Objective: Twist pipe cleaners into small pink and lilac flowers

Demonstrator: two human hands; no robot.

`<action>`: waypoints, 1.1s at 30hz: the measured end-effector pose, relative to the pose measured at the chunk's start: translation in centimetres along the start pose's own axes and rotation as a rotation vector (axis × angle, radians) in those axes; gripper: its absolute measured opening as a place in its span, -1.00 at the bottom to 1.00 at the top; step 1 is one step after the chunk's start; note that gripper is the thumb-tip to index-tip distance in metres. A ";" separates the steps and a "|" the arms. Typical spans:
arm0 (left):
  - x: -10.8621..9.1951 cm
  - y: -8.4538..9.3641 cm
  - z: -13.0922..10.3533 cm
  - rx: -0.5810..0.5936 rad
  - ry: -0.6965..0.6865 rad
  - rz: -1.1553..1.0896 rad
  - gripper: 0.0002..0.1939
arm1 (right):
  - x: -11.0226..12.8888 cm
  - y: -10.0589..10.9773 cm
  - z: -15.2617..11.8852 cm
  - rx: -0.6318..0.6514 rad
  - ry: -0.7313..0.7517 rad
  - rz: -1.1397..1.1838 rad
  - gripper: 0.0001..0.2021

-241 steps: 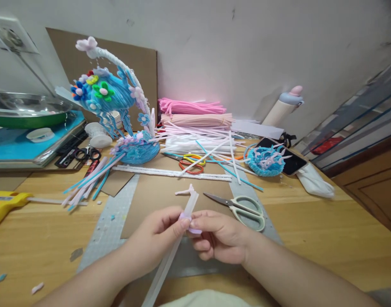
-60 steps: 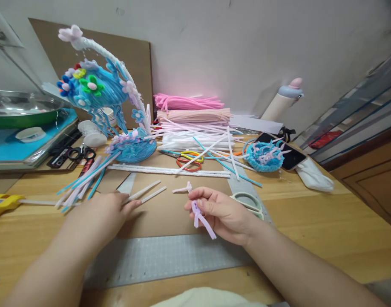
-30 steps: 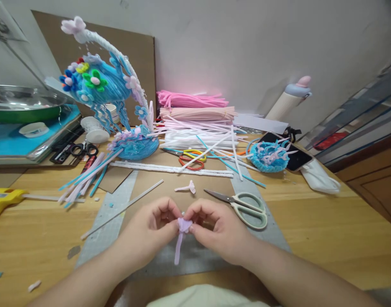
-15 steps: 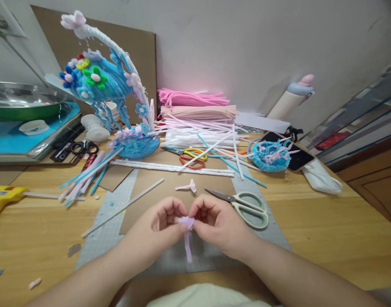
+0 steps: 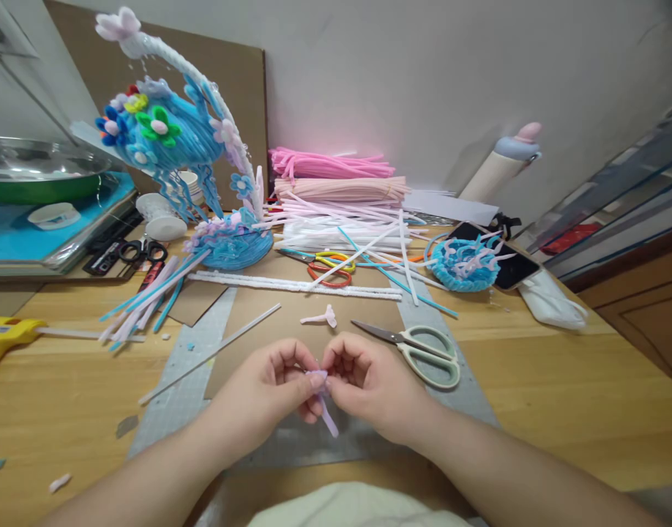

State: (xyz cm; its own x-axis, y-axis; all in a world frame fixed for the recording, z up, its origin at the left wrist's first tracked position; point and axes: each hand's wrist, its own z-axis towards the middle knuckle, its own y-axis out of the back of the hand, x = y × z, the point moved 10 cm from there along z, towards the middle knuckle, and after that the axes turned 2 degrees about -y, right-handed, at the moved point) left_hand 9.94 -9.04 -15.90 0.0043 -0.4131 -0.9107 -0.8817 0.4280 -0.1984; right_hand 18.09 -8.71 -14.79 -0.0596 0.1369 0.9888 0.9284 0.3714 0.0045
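Over the cutting mat, my left hand pinches a small lilac pipe-cleaner flower between thumb and fingers. Its stem hangs down and slants to the right. My right hand is closed against the flower's right side, thumb and fingertips pressed on it; much of the bloom is hidden by my fingers. Beyond my hands a pale pink pipe-cleaner flower lies on brown cardboard. Scissors with pale green handles rest slightly spread to the right of my right hand.
A tall blue pipe-cleaner sculpture stands at back left. Bundles of pink and white pipe cleaners are stacked against the wall. A yellow glue gun lies left. A blue fluffy piece, a phone and a bottle are right.
The lilac flower has turned in my fingers, and its stem now slants right instead of hanging nearly straight. My left thumb has moved over the bloom, and lower left fingers show beneath.
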 end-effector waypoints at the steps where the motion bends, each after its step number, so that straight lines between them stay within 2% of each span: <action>1: 0.2 0.1 0.0 0.003 0.018 -0.021 -0.74 | 0.0 -0.1 0.0 0.005 -0.003 0.007 -0.90; 6: 1.1 -0.5 -0.1 0.060 0.096 -0.142 -0.83 | -0.2 -0.6 -0.1 0.046 -0.043 -0.021 -0.91; 10: 1.2 -0.9 -0.2 0.068 0.132 -0.177 -0.86 | 0.3 -0.7 -0.4 0.041 -0.001 -0.063 -0.90; 14: 1.2 -0.8 -0.2 0.063 0.145 -0.261 -0.88 | 2.9 0.0 -1.0 -0.032 0.209 -0.258 -0.84; 17: 1.1 -1.0 -0.4 0.085 0.154 -0.324 -0.90 | 4.3 -0.2 -1.6 -0.025 0.333 -0.370 -0.82; 19: 0.8 -1.0 -0.5 0.089 0.140 -0.326 -0.92 | 3.9 0.1 -1.5 -0.041 0.299 -0.343 -0.82; 23: 0.6 -0.9 -0.5 0.088 0.127 -0.298 -0.88 | 1.9 0.8 -0.7 -0.064 0.110 -0.113 -0.86; 28: 0.8 -1.3 -0.6 0.135 0.167 -0.376 -0.91 | 0.8 -0.2 -0.3 0.054 -0.089 0.159 -0.92; 33: 1.4 -1.2 -0.8 0.142 0.254 -0.475 -0.97 | 0.6 -0.7 -0.3 0.119 -0.164 0.280 -0.78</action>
State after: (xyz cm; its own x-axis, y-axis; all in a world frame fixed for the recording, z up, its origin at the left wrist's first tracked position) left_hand 10.64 -10.81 -16.63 0.2561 -0.7604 -0.5968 -0.7384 0.2446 -0.6285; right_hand 17.50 -9.17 -14.10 0.1247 0.3912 0.9118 0.8682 0.4018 -0.2911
